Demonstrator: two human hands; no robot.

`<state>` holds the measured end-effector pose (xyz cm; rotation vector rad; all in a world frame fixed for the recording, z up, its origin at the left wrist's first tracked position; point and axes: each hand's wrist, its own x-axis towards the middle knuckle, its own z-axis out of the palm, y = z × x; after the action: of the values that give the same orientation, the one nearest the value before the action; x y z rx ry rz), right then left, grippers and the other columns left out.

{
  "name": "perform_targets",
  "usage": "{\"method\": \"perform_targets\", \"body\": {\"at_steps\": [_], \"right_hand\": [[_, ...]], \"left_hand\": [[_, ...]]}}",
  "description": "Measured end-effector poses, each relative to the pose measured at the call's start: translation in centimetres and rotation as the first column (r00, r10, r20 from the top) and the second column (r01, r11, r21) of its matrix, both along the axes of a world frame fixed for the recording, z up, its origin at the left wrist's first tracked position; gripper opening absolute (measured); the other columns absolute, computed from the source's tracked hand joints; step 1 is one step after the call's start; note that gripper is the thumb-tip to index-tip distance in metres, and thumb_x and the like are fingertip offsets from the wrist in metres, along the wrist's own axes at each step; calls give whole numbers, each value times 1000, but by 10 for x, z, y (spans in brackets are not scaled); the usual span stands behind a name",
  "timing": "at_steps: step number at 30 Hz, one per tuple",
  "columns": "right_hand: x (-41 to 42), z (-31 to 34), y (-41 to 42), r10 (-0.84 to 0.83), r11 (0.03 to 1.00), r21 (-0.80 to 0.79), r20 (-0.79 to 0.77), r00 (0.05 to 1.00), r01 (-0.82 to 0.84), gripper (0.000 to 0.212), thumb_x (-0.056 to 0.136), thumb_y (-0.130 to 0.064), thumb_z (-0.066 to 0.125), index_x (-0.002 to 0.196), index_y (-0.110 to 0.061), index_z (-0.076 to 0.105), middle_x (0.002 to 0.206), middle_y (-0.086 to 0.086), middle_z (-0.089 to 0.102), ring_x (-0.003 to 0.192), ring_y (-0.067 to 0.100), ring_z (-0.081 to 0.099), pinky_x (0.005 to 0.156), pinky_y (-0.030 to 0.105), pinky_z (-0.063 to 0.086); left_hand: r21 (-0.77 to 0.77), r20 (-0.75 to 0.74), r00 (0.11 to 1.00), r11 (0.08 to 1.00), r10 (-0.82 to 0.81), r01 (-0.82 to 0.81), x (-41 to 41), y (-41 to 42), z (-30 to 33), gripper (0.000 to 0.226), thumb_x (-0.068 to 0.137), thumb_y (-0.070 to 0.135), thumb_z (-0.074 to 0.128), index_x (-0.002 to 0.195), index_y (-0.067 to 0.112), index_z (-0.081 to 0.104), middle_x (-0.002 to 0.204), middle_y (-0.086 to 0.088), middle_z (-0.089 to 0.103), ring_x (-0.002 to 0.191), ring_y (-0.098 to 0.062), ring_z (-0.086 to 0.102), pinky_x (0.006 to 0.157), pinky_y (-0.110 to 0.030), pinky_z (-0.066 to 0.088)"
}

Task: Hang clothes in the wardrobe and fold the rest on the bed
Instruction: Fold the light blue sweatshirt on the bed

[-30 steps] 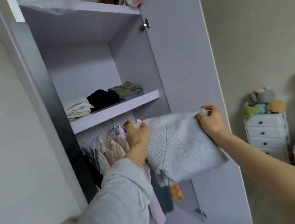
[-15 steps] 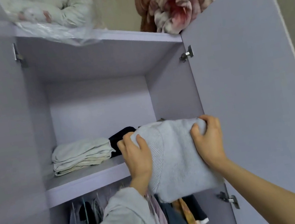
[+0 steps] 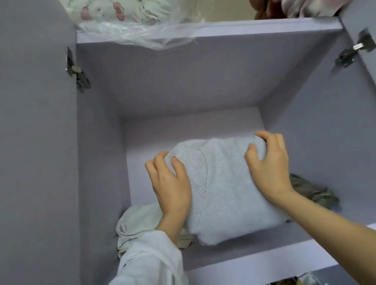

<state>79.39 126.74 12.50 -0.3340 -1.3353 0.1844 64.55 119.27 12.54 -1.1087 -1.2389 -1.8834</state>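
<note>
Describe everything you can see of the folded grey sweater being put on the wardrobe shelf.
The folded grey sweater is a pale grey, soft knit bundle, with a ribbed panel along its left part. It lies on the shelf, between a cream garment and an olive one. The left hand and right hand grip its two sides, fingers curled over the far edge.

- No readable text, label, brand, number or sign anywhere in view: nothing on the wardrobe [image 3: 37, 167], the folded grey sweater [image 3: 224, 186], or the bundles on top.
</note>
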Motion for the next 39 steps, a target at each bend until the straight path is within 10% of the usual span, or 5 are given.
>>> {"method": "perform_targets", "body": {"at_steps": [15,18,21,31,39], "right_hand": [[-222,84,160,377,926,23,17,926,-378,36,96,-8,41,131,-7,49,133,9,48,120,21,47,90,10,28],[-273,64,197,414,886,-405,478,775,-224,41,98,-19,36,139,-11,40,142,14,36,123,29,44,99,25,33],[-299,36,215,371,912,-409,809,456,-15,45,100,-27,27,141,-11,37,147,14,31,132,31,34,111,33,28],[-276,15,208,88,995,-71,964,250,-74,52,101,-38,10,149,-19,16,158,5,6,145,24,1,117,45,8],[-207,16,150,-43,984,122,867,497,-128,41,99,-25,30,138,-17,41,146,5,37,136,22,28,110,40,26]], "left_hand": [[10,-96,880,885,465,-466,-193,107,83,30,98,16,39,127,12,49,130,-10,43,116,-26,40,94,-29,32],[-614,-125,737,532,664,-583,-233,122,78,38,99,29,36,134,17,42,144,-14,27,130,-35,25,103,-45,29],[-865,-247,736,199,630,-460,-253,134,47,55,95,52,36,144,27,32,155,-6,13,141,-32,11,112,-48,16],[-862,-357,771,132,528,-490,-239,127,12,54,97,52,24,148,32,19,157,-1,13,144,-25,11,111,-54,14],[-692,-490,658,204,572,-692,-167,63,23,51,98,33,38,146,24,25,153,-4,23,139,-28,22,110,-48,23]]}}
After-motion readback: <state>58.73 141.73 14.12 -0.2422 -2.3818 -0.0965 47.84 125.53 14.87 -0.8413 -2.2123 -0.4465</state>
